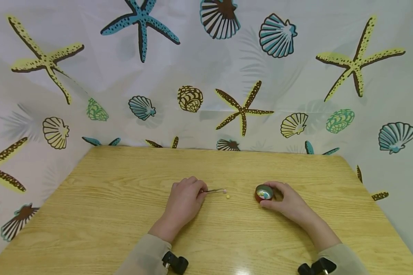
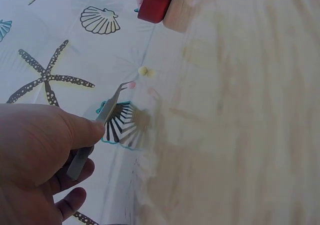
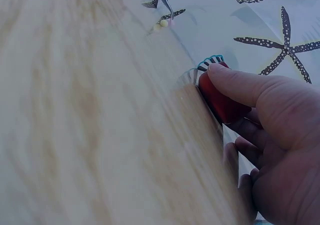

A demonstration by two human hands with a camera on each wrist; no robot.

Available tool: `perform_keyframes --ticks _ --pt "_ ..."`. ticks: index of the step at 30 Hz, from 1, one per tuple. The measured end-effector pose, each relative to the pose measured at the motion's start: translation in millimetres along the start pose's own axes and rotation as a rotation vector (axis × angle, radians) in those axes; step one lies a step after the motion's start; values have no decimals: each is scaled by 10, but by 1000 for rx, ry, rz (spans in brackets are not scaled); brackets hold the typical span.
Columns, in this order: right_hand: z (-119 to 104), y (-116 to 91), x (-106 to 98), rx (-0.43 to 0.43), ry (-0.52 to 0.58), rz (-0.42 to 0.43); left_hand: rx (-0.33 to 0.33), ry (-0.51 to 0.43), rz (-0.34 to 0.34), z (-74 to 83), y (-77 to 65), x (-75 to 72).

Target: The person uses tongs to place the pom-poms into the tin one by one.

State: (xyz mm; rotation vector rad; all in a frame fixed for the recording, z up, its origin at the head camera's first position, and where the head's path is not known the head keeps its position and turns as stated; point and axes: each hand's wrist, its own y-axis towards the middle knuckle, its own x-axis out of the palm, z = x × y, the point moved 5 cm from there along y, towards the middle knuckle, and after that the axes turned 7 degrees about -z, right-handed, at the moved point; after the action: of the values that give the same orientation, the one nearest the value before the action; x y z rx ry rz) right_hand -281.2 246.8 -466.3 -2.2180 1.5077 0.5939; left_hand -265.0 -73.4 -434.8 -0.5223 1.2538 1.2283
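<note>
My left hand (image 1: 186, 198) pinches a pair of metal tweezers (image 2: 111, 110) with bent tips. A small pink bead (image 2: 131, 85) is at the tips of the tweezers. Just beyond it, a yellow bead (image 1: 228, 197) lies on the table. Thumb and fingers of my right hand (image 1: 289, 202) grip a small round red tin (image 3: 220, 97) from its right side. Its top is uncovered in the head view, with a few small yellow and blue pieces (image 1: 263, 195) inside a silvery interior. The tin stands to the right of both beads.
A light wood-grain table (image 1: 124, 172) spans the work area. Behind and at both sides hangs a white cloth (image 1: 199, 65) printed with starfish and shells. Black wrist cameras are strapped at both sleeves (image 1: 144, 252).
</note>
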Motion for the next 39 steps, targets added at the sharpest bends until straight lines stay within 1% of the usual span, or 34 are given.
perform_keyframes --ticks 10,17,22,31,39 --pt "13 3 1 2 -7 1 5 -37 16 55 47 -50" --pt "20 8 -3 -9 -1 -2 28 -53 45 193 116 -101" --pt "25 17 -9 -11 -4 4 29 -71 36 293 163 -133" --pt "31 13 -5 9 -11 6 56 -96 23 465 227 -163" --pt "22 26 -9 -10 -7 3 65 -101 11 593 298 -152"
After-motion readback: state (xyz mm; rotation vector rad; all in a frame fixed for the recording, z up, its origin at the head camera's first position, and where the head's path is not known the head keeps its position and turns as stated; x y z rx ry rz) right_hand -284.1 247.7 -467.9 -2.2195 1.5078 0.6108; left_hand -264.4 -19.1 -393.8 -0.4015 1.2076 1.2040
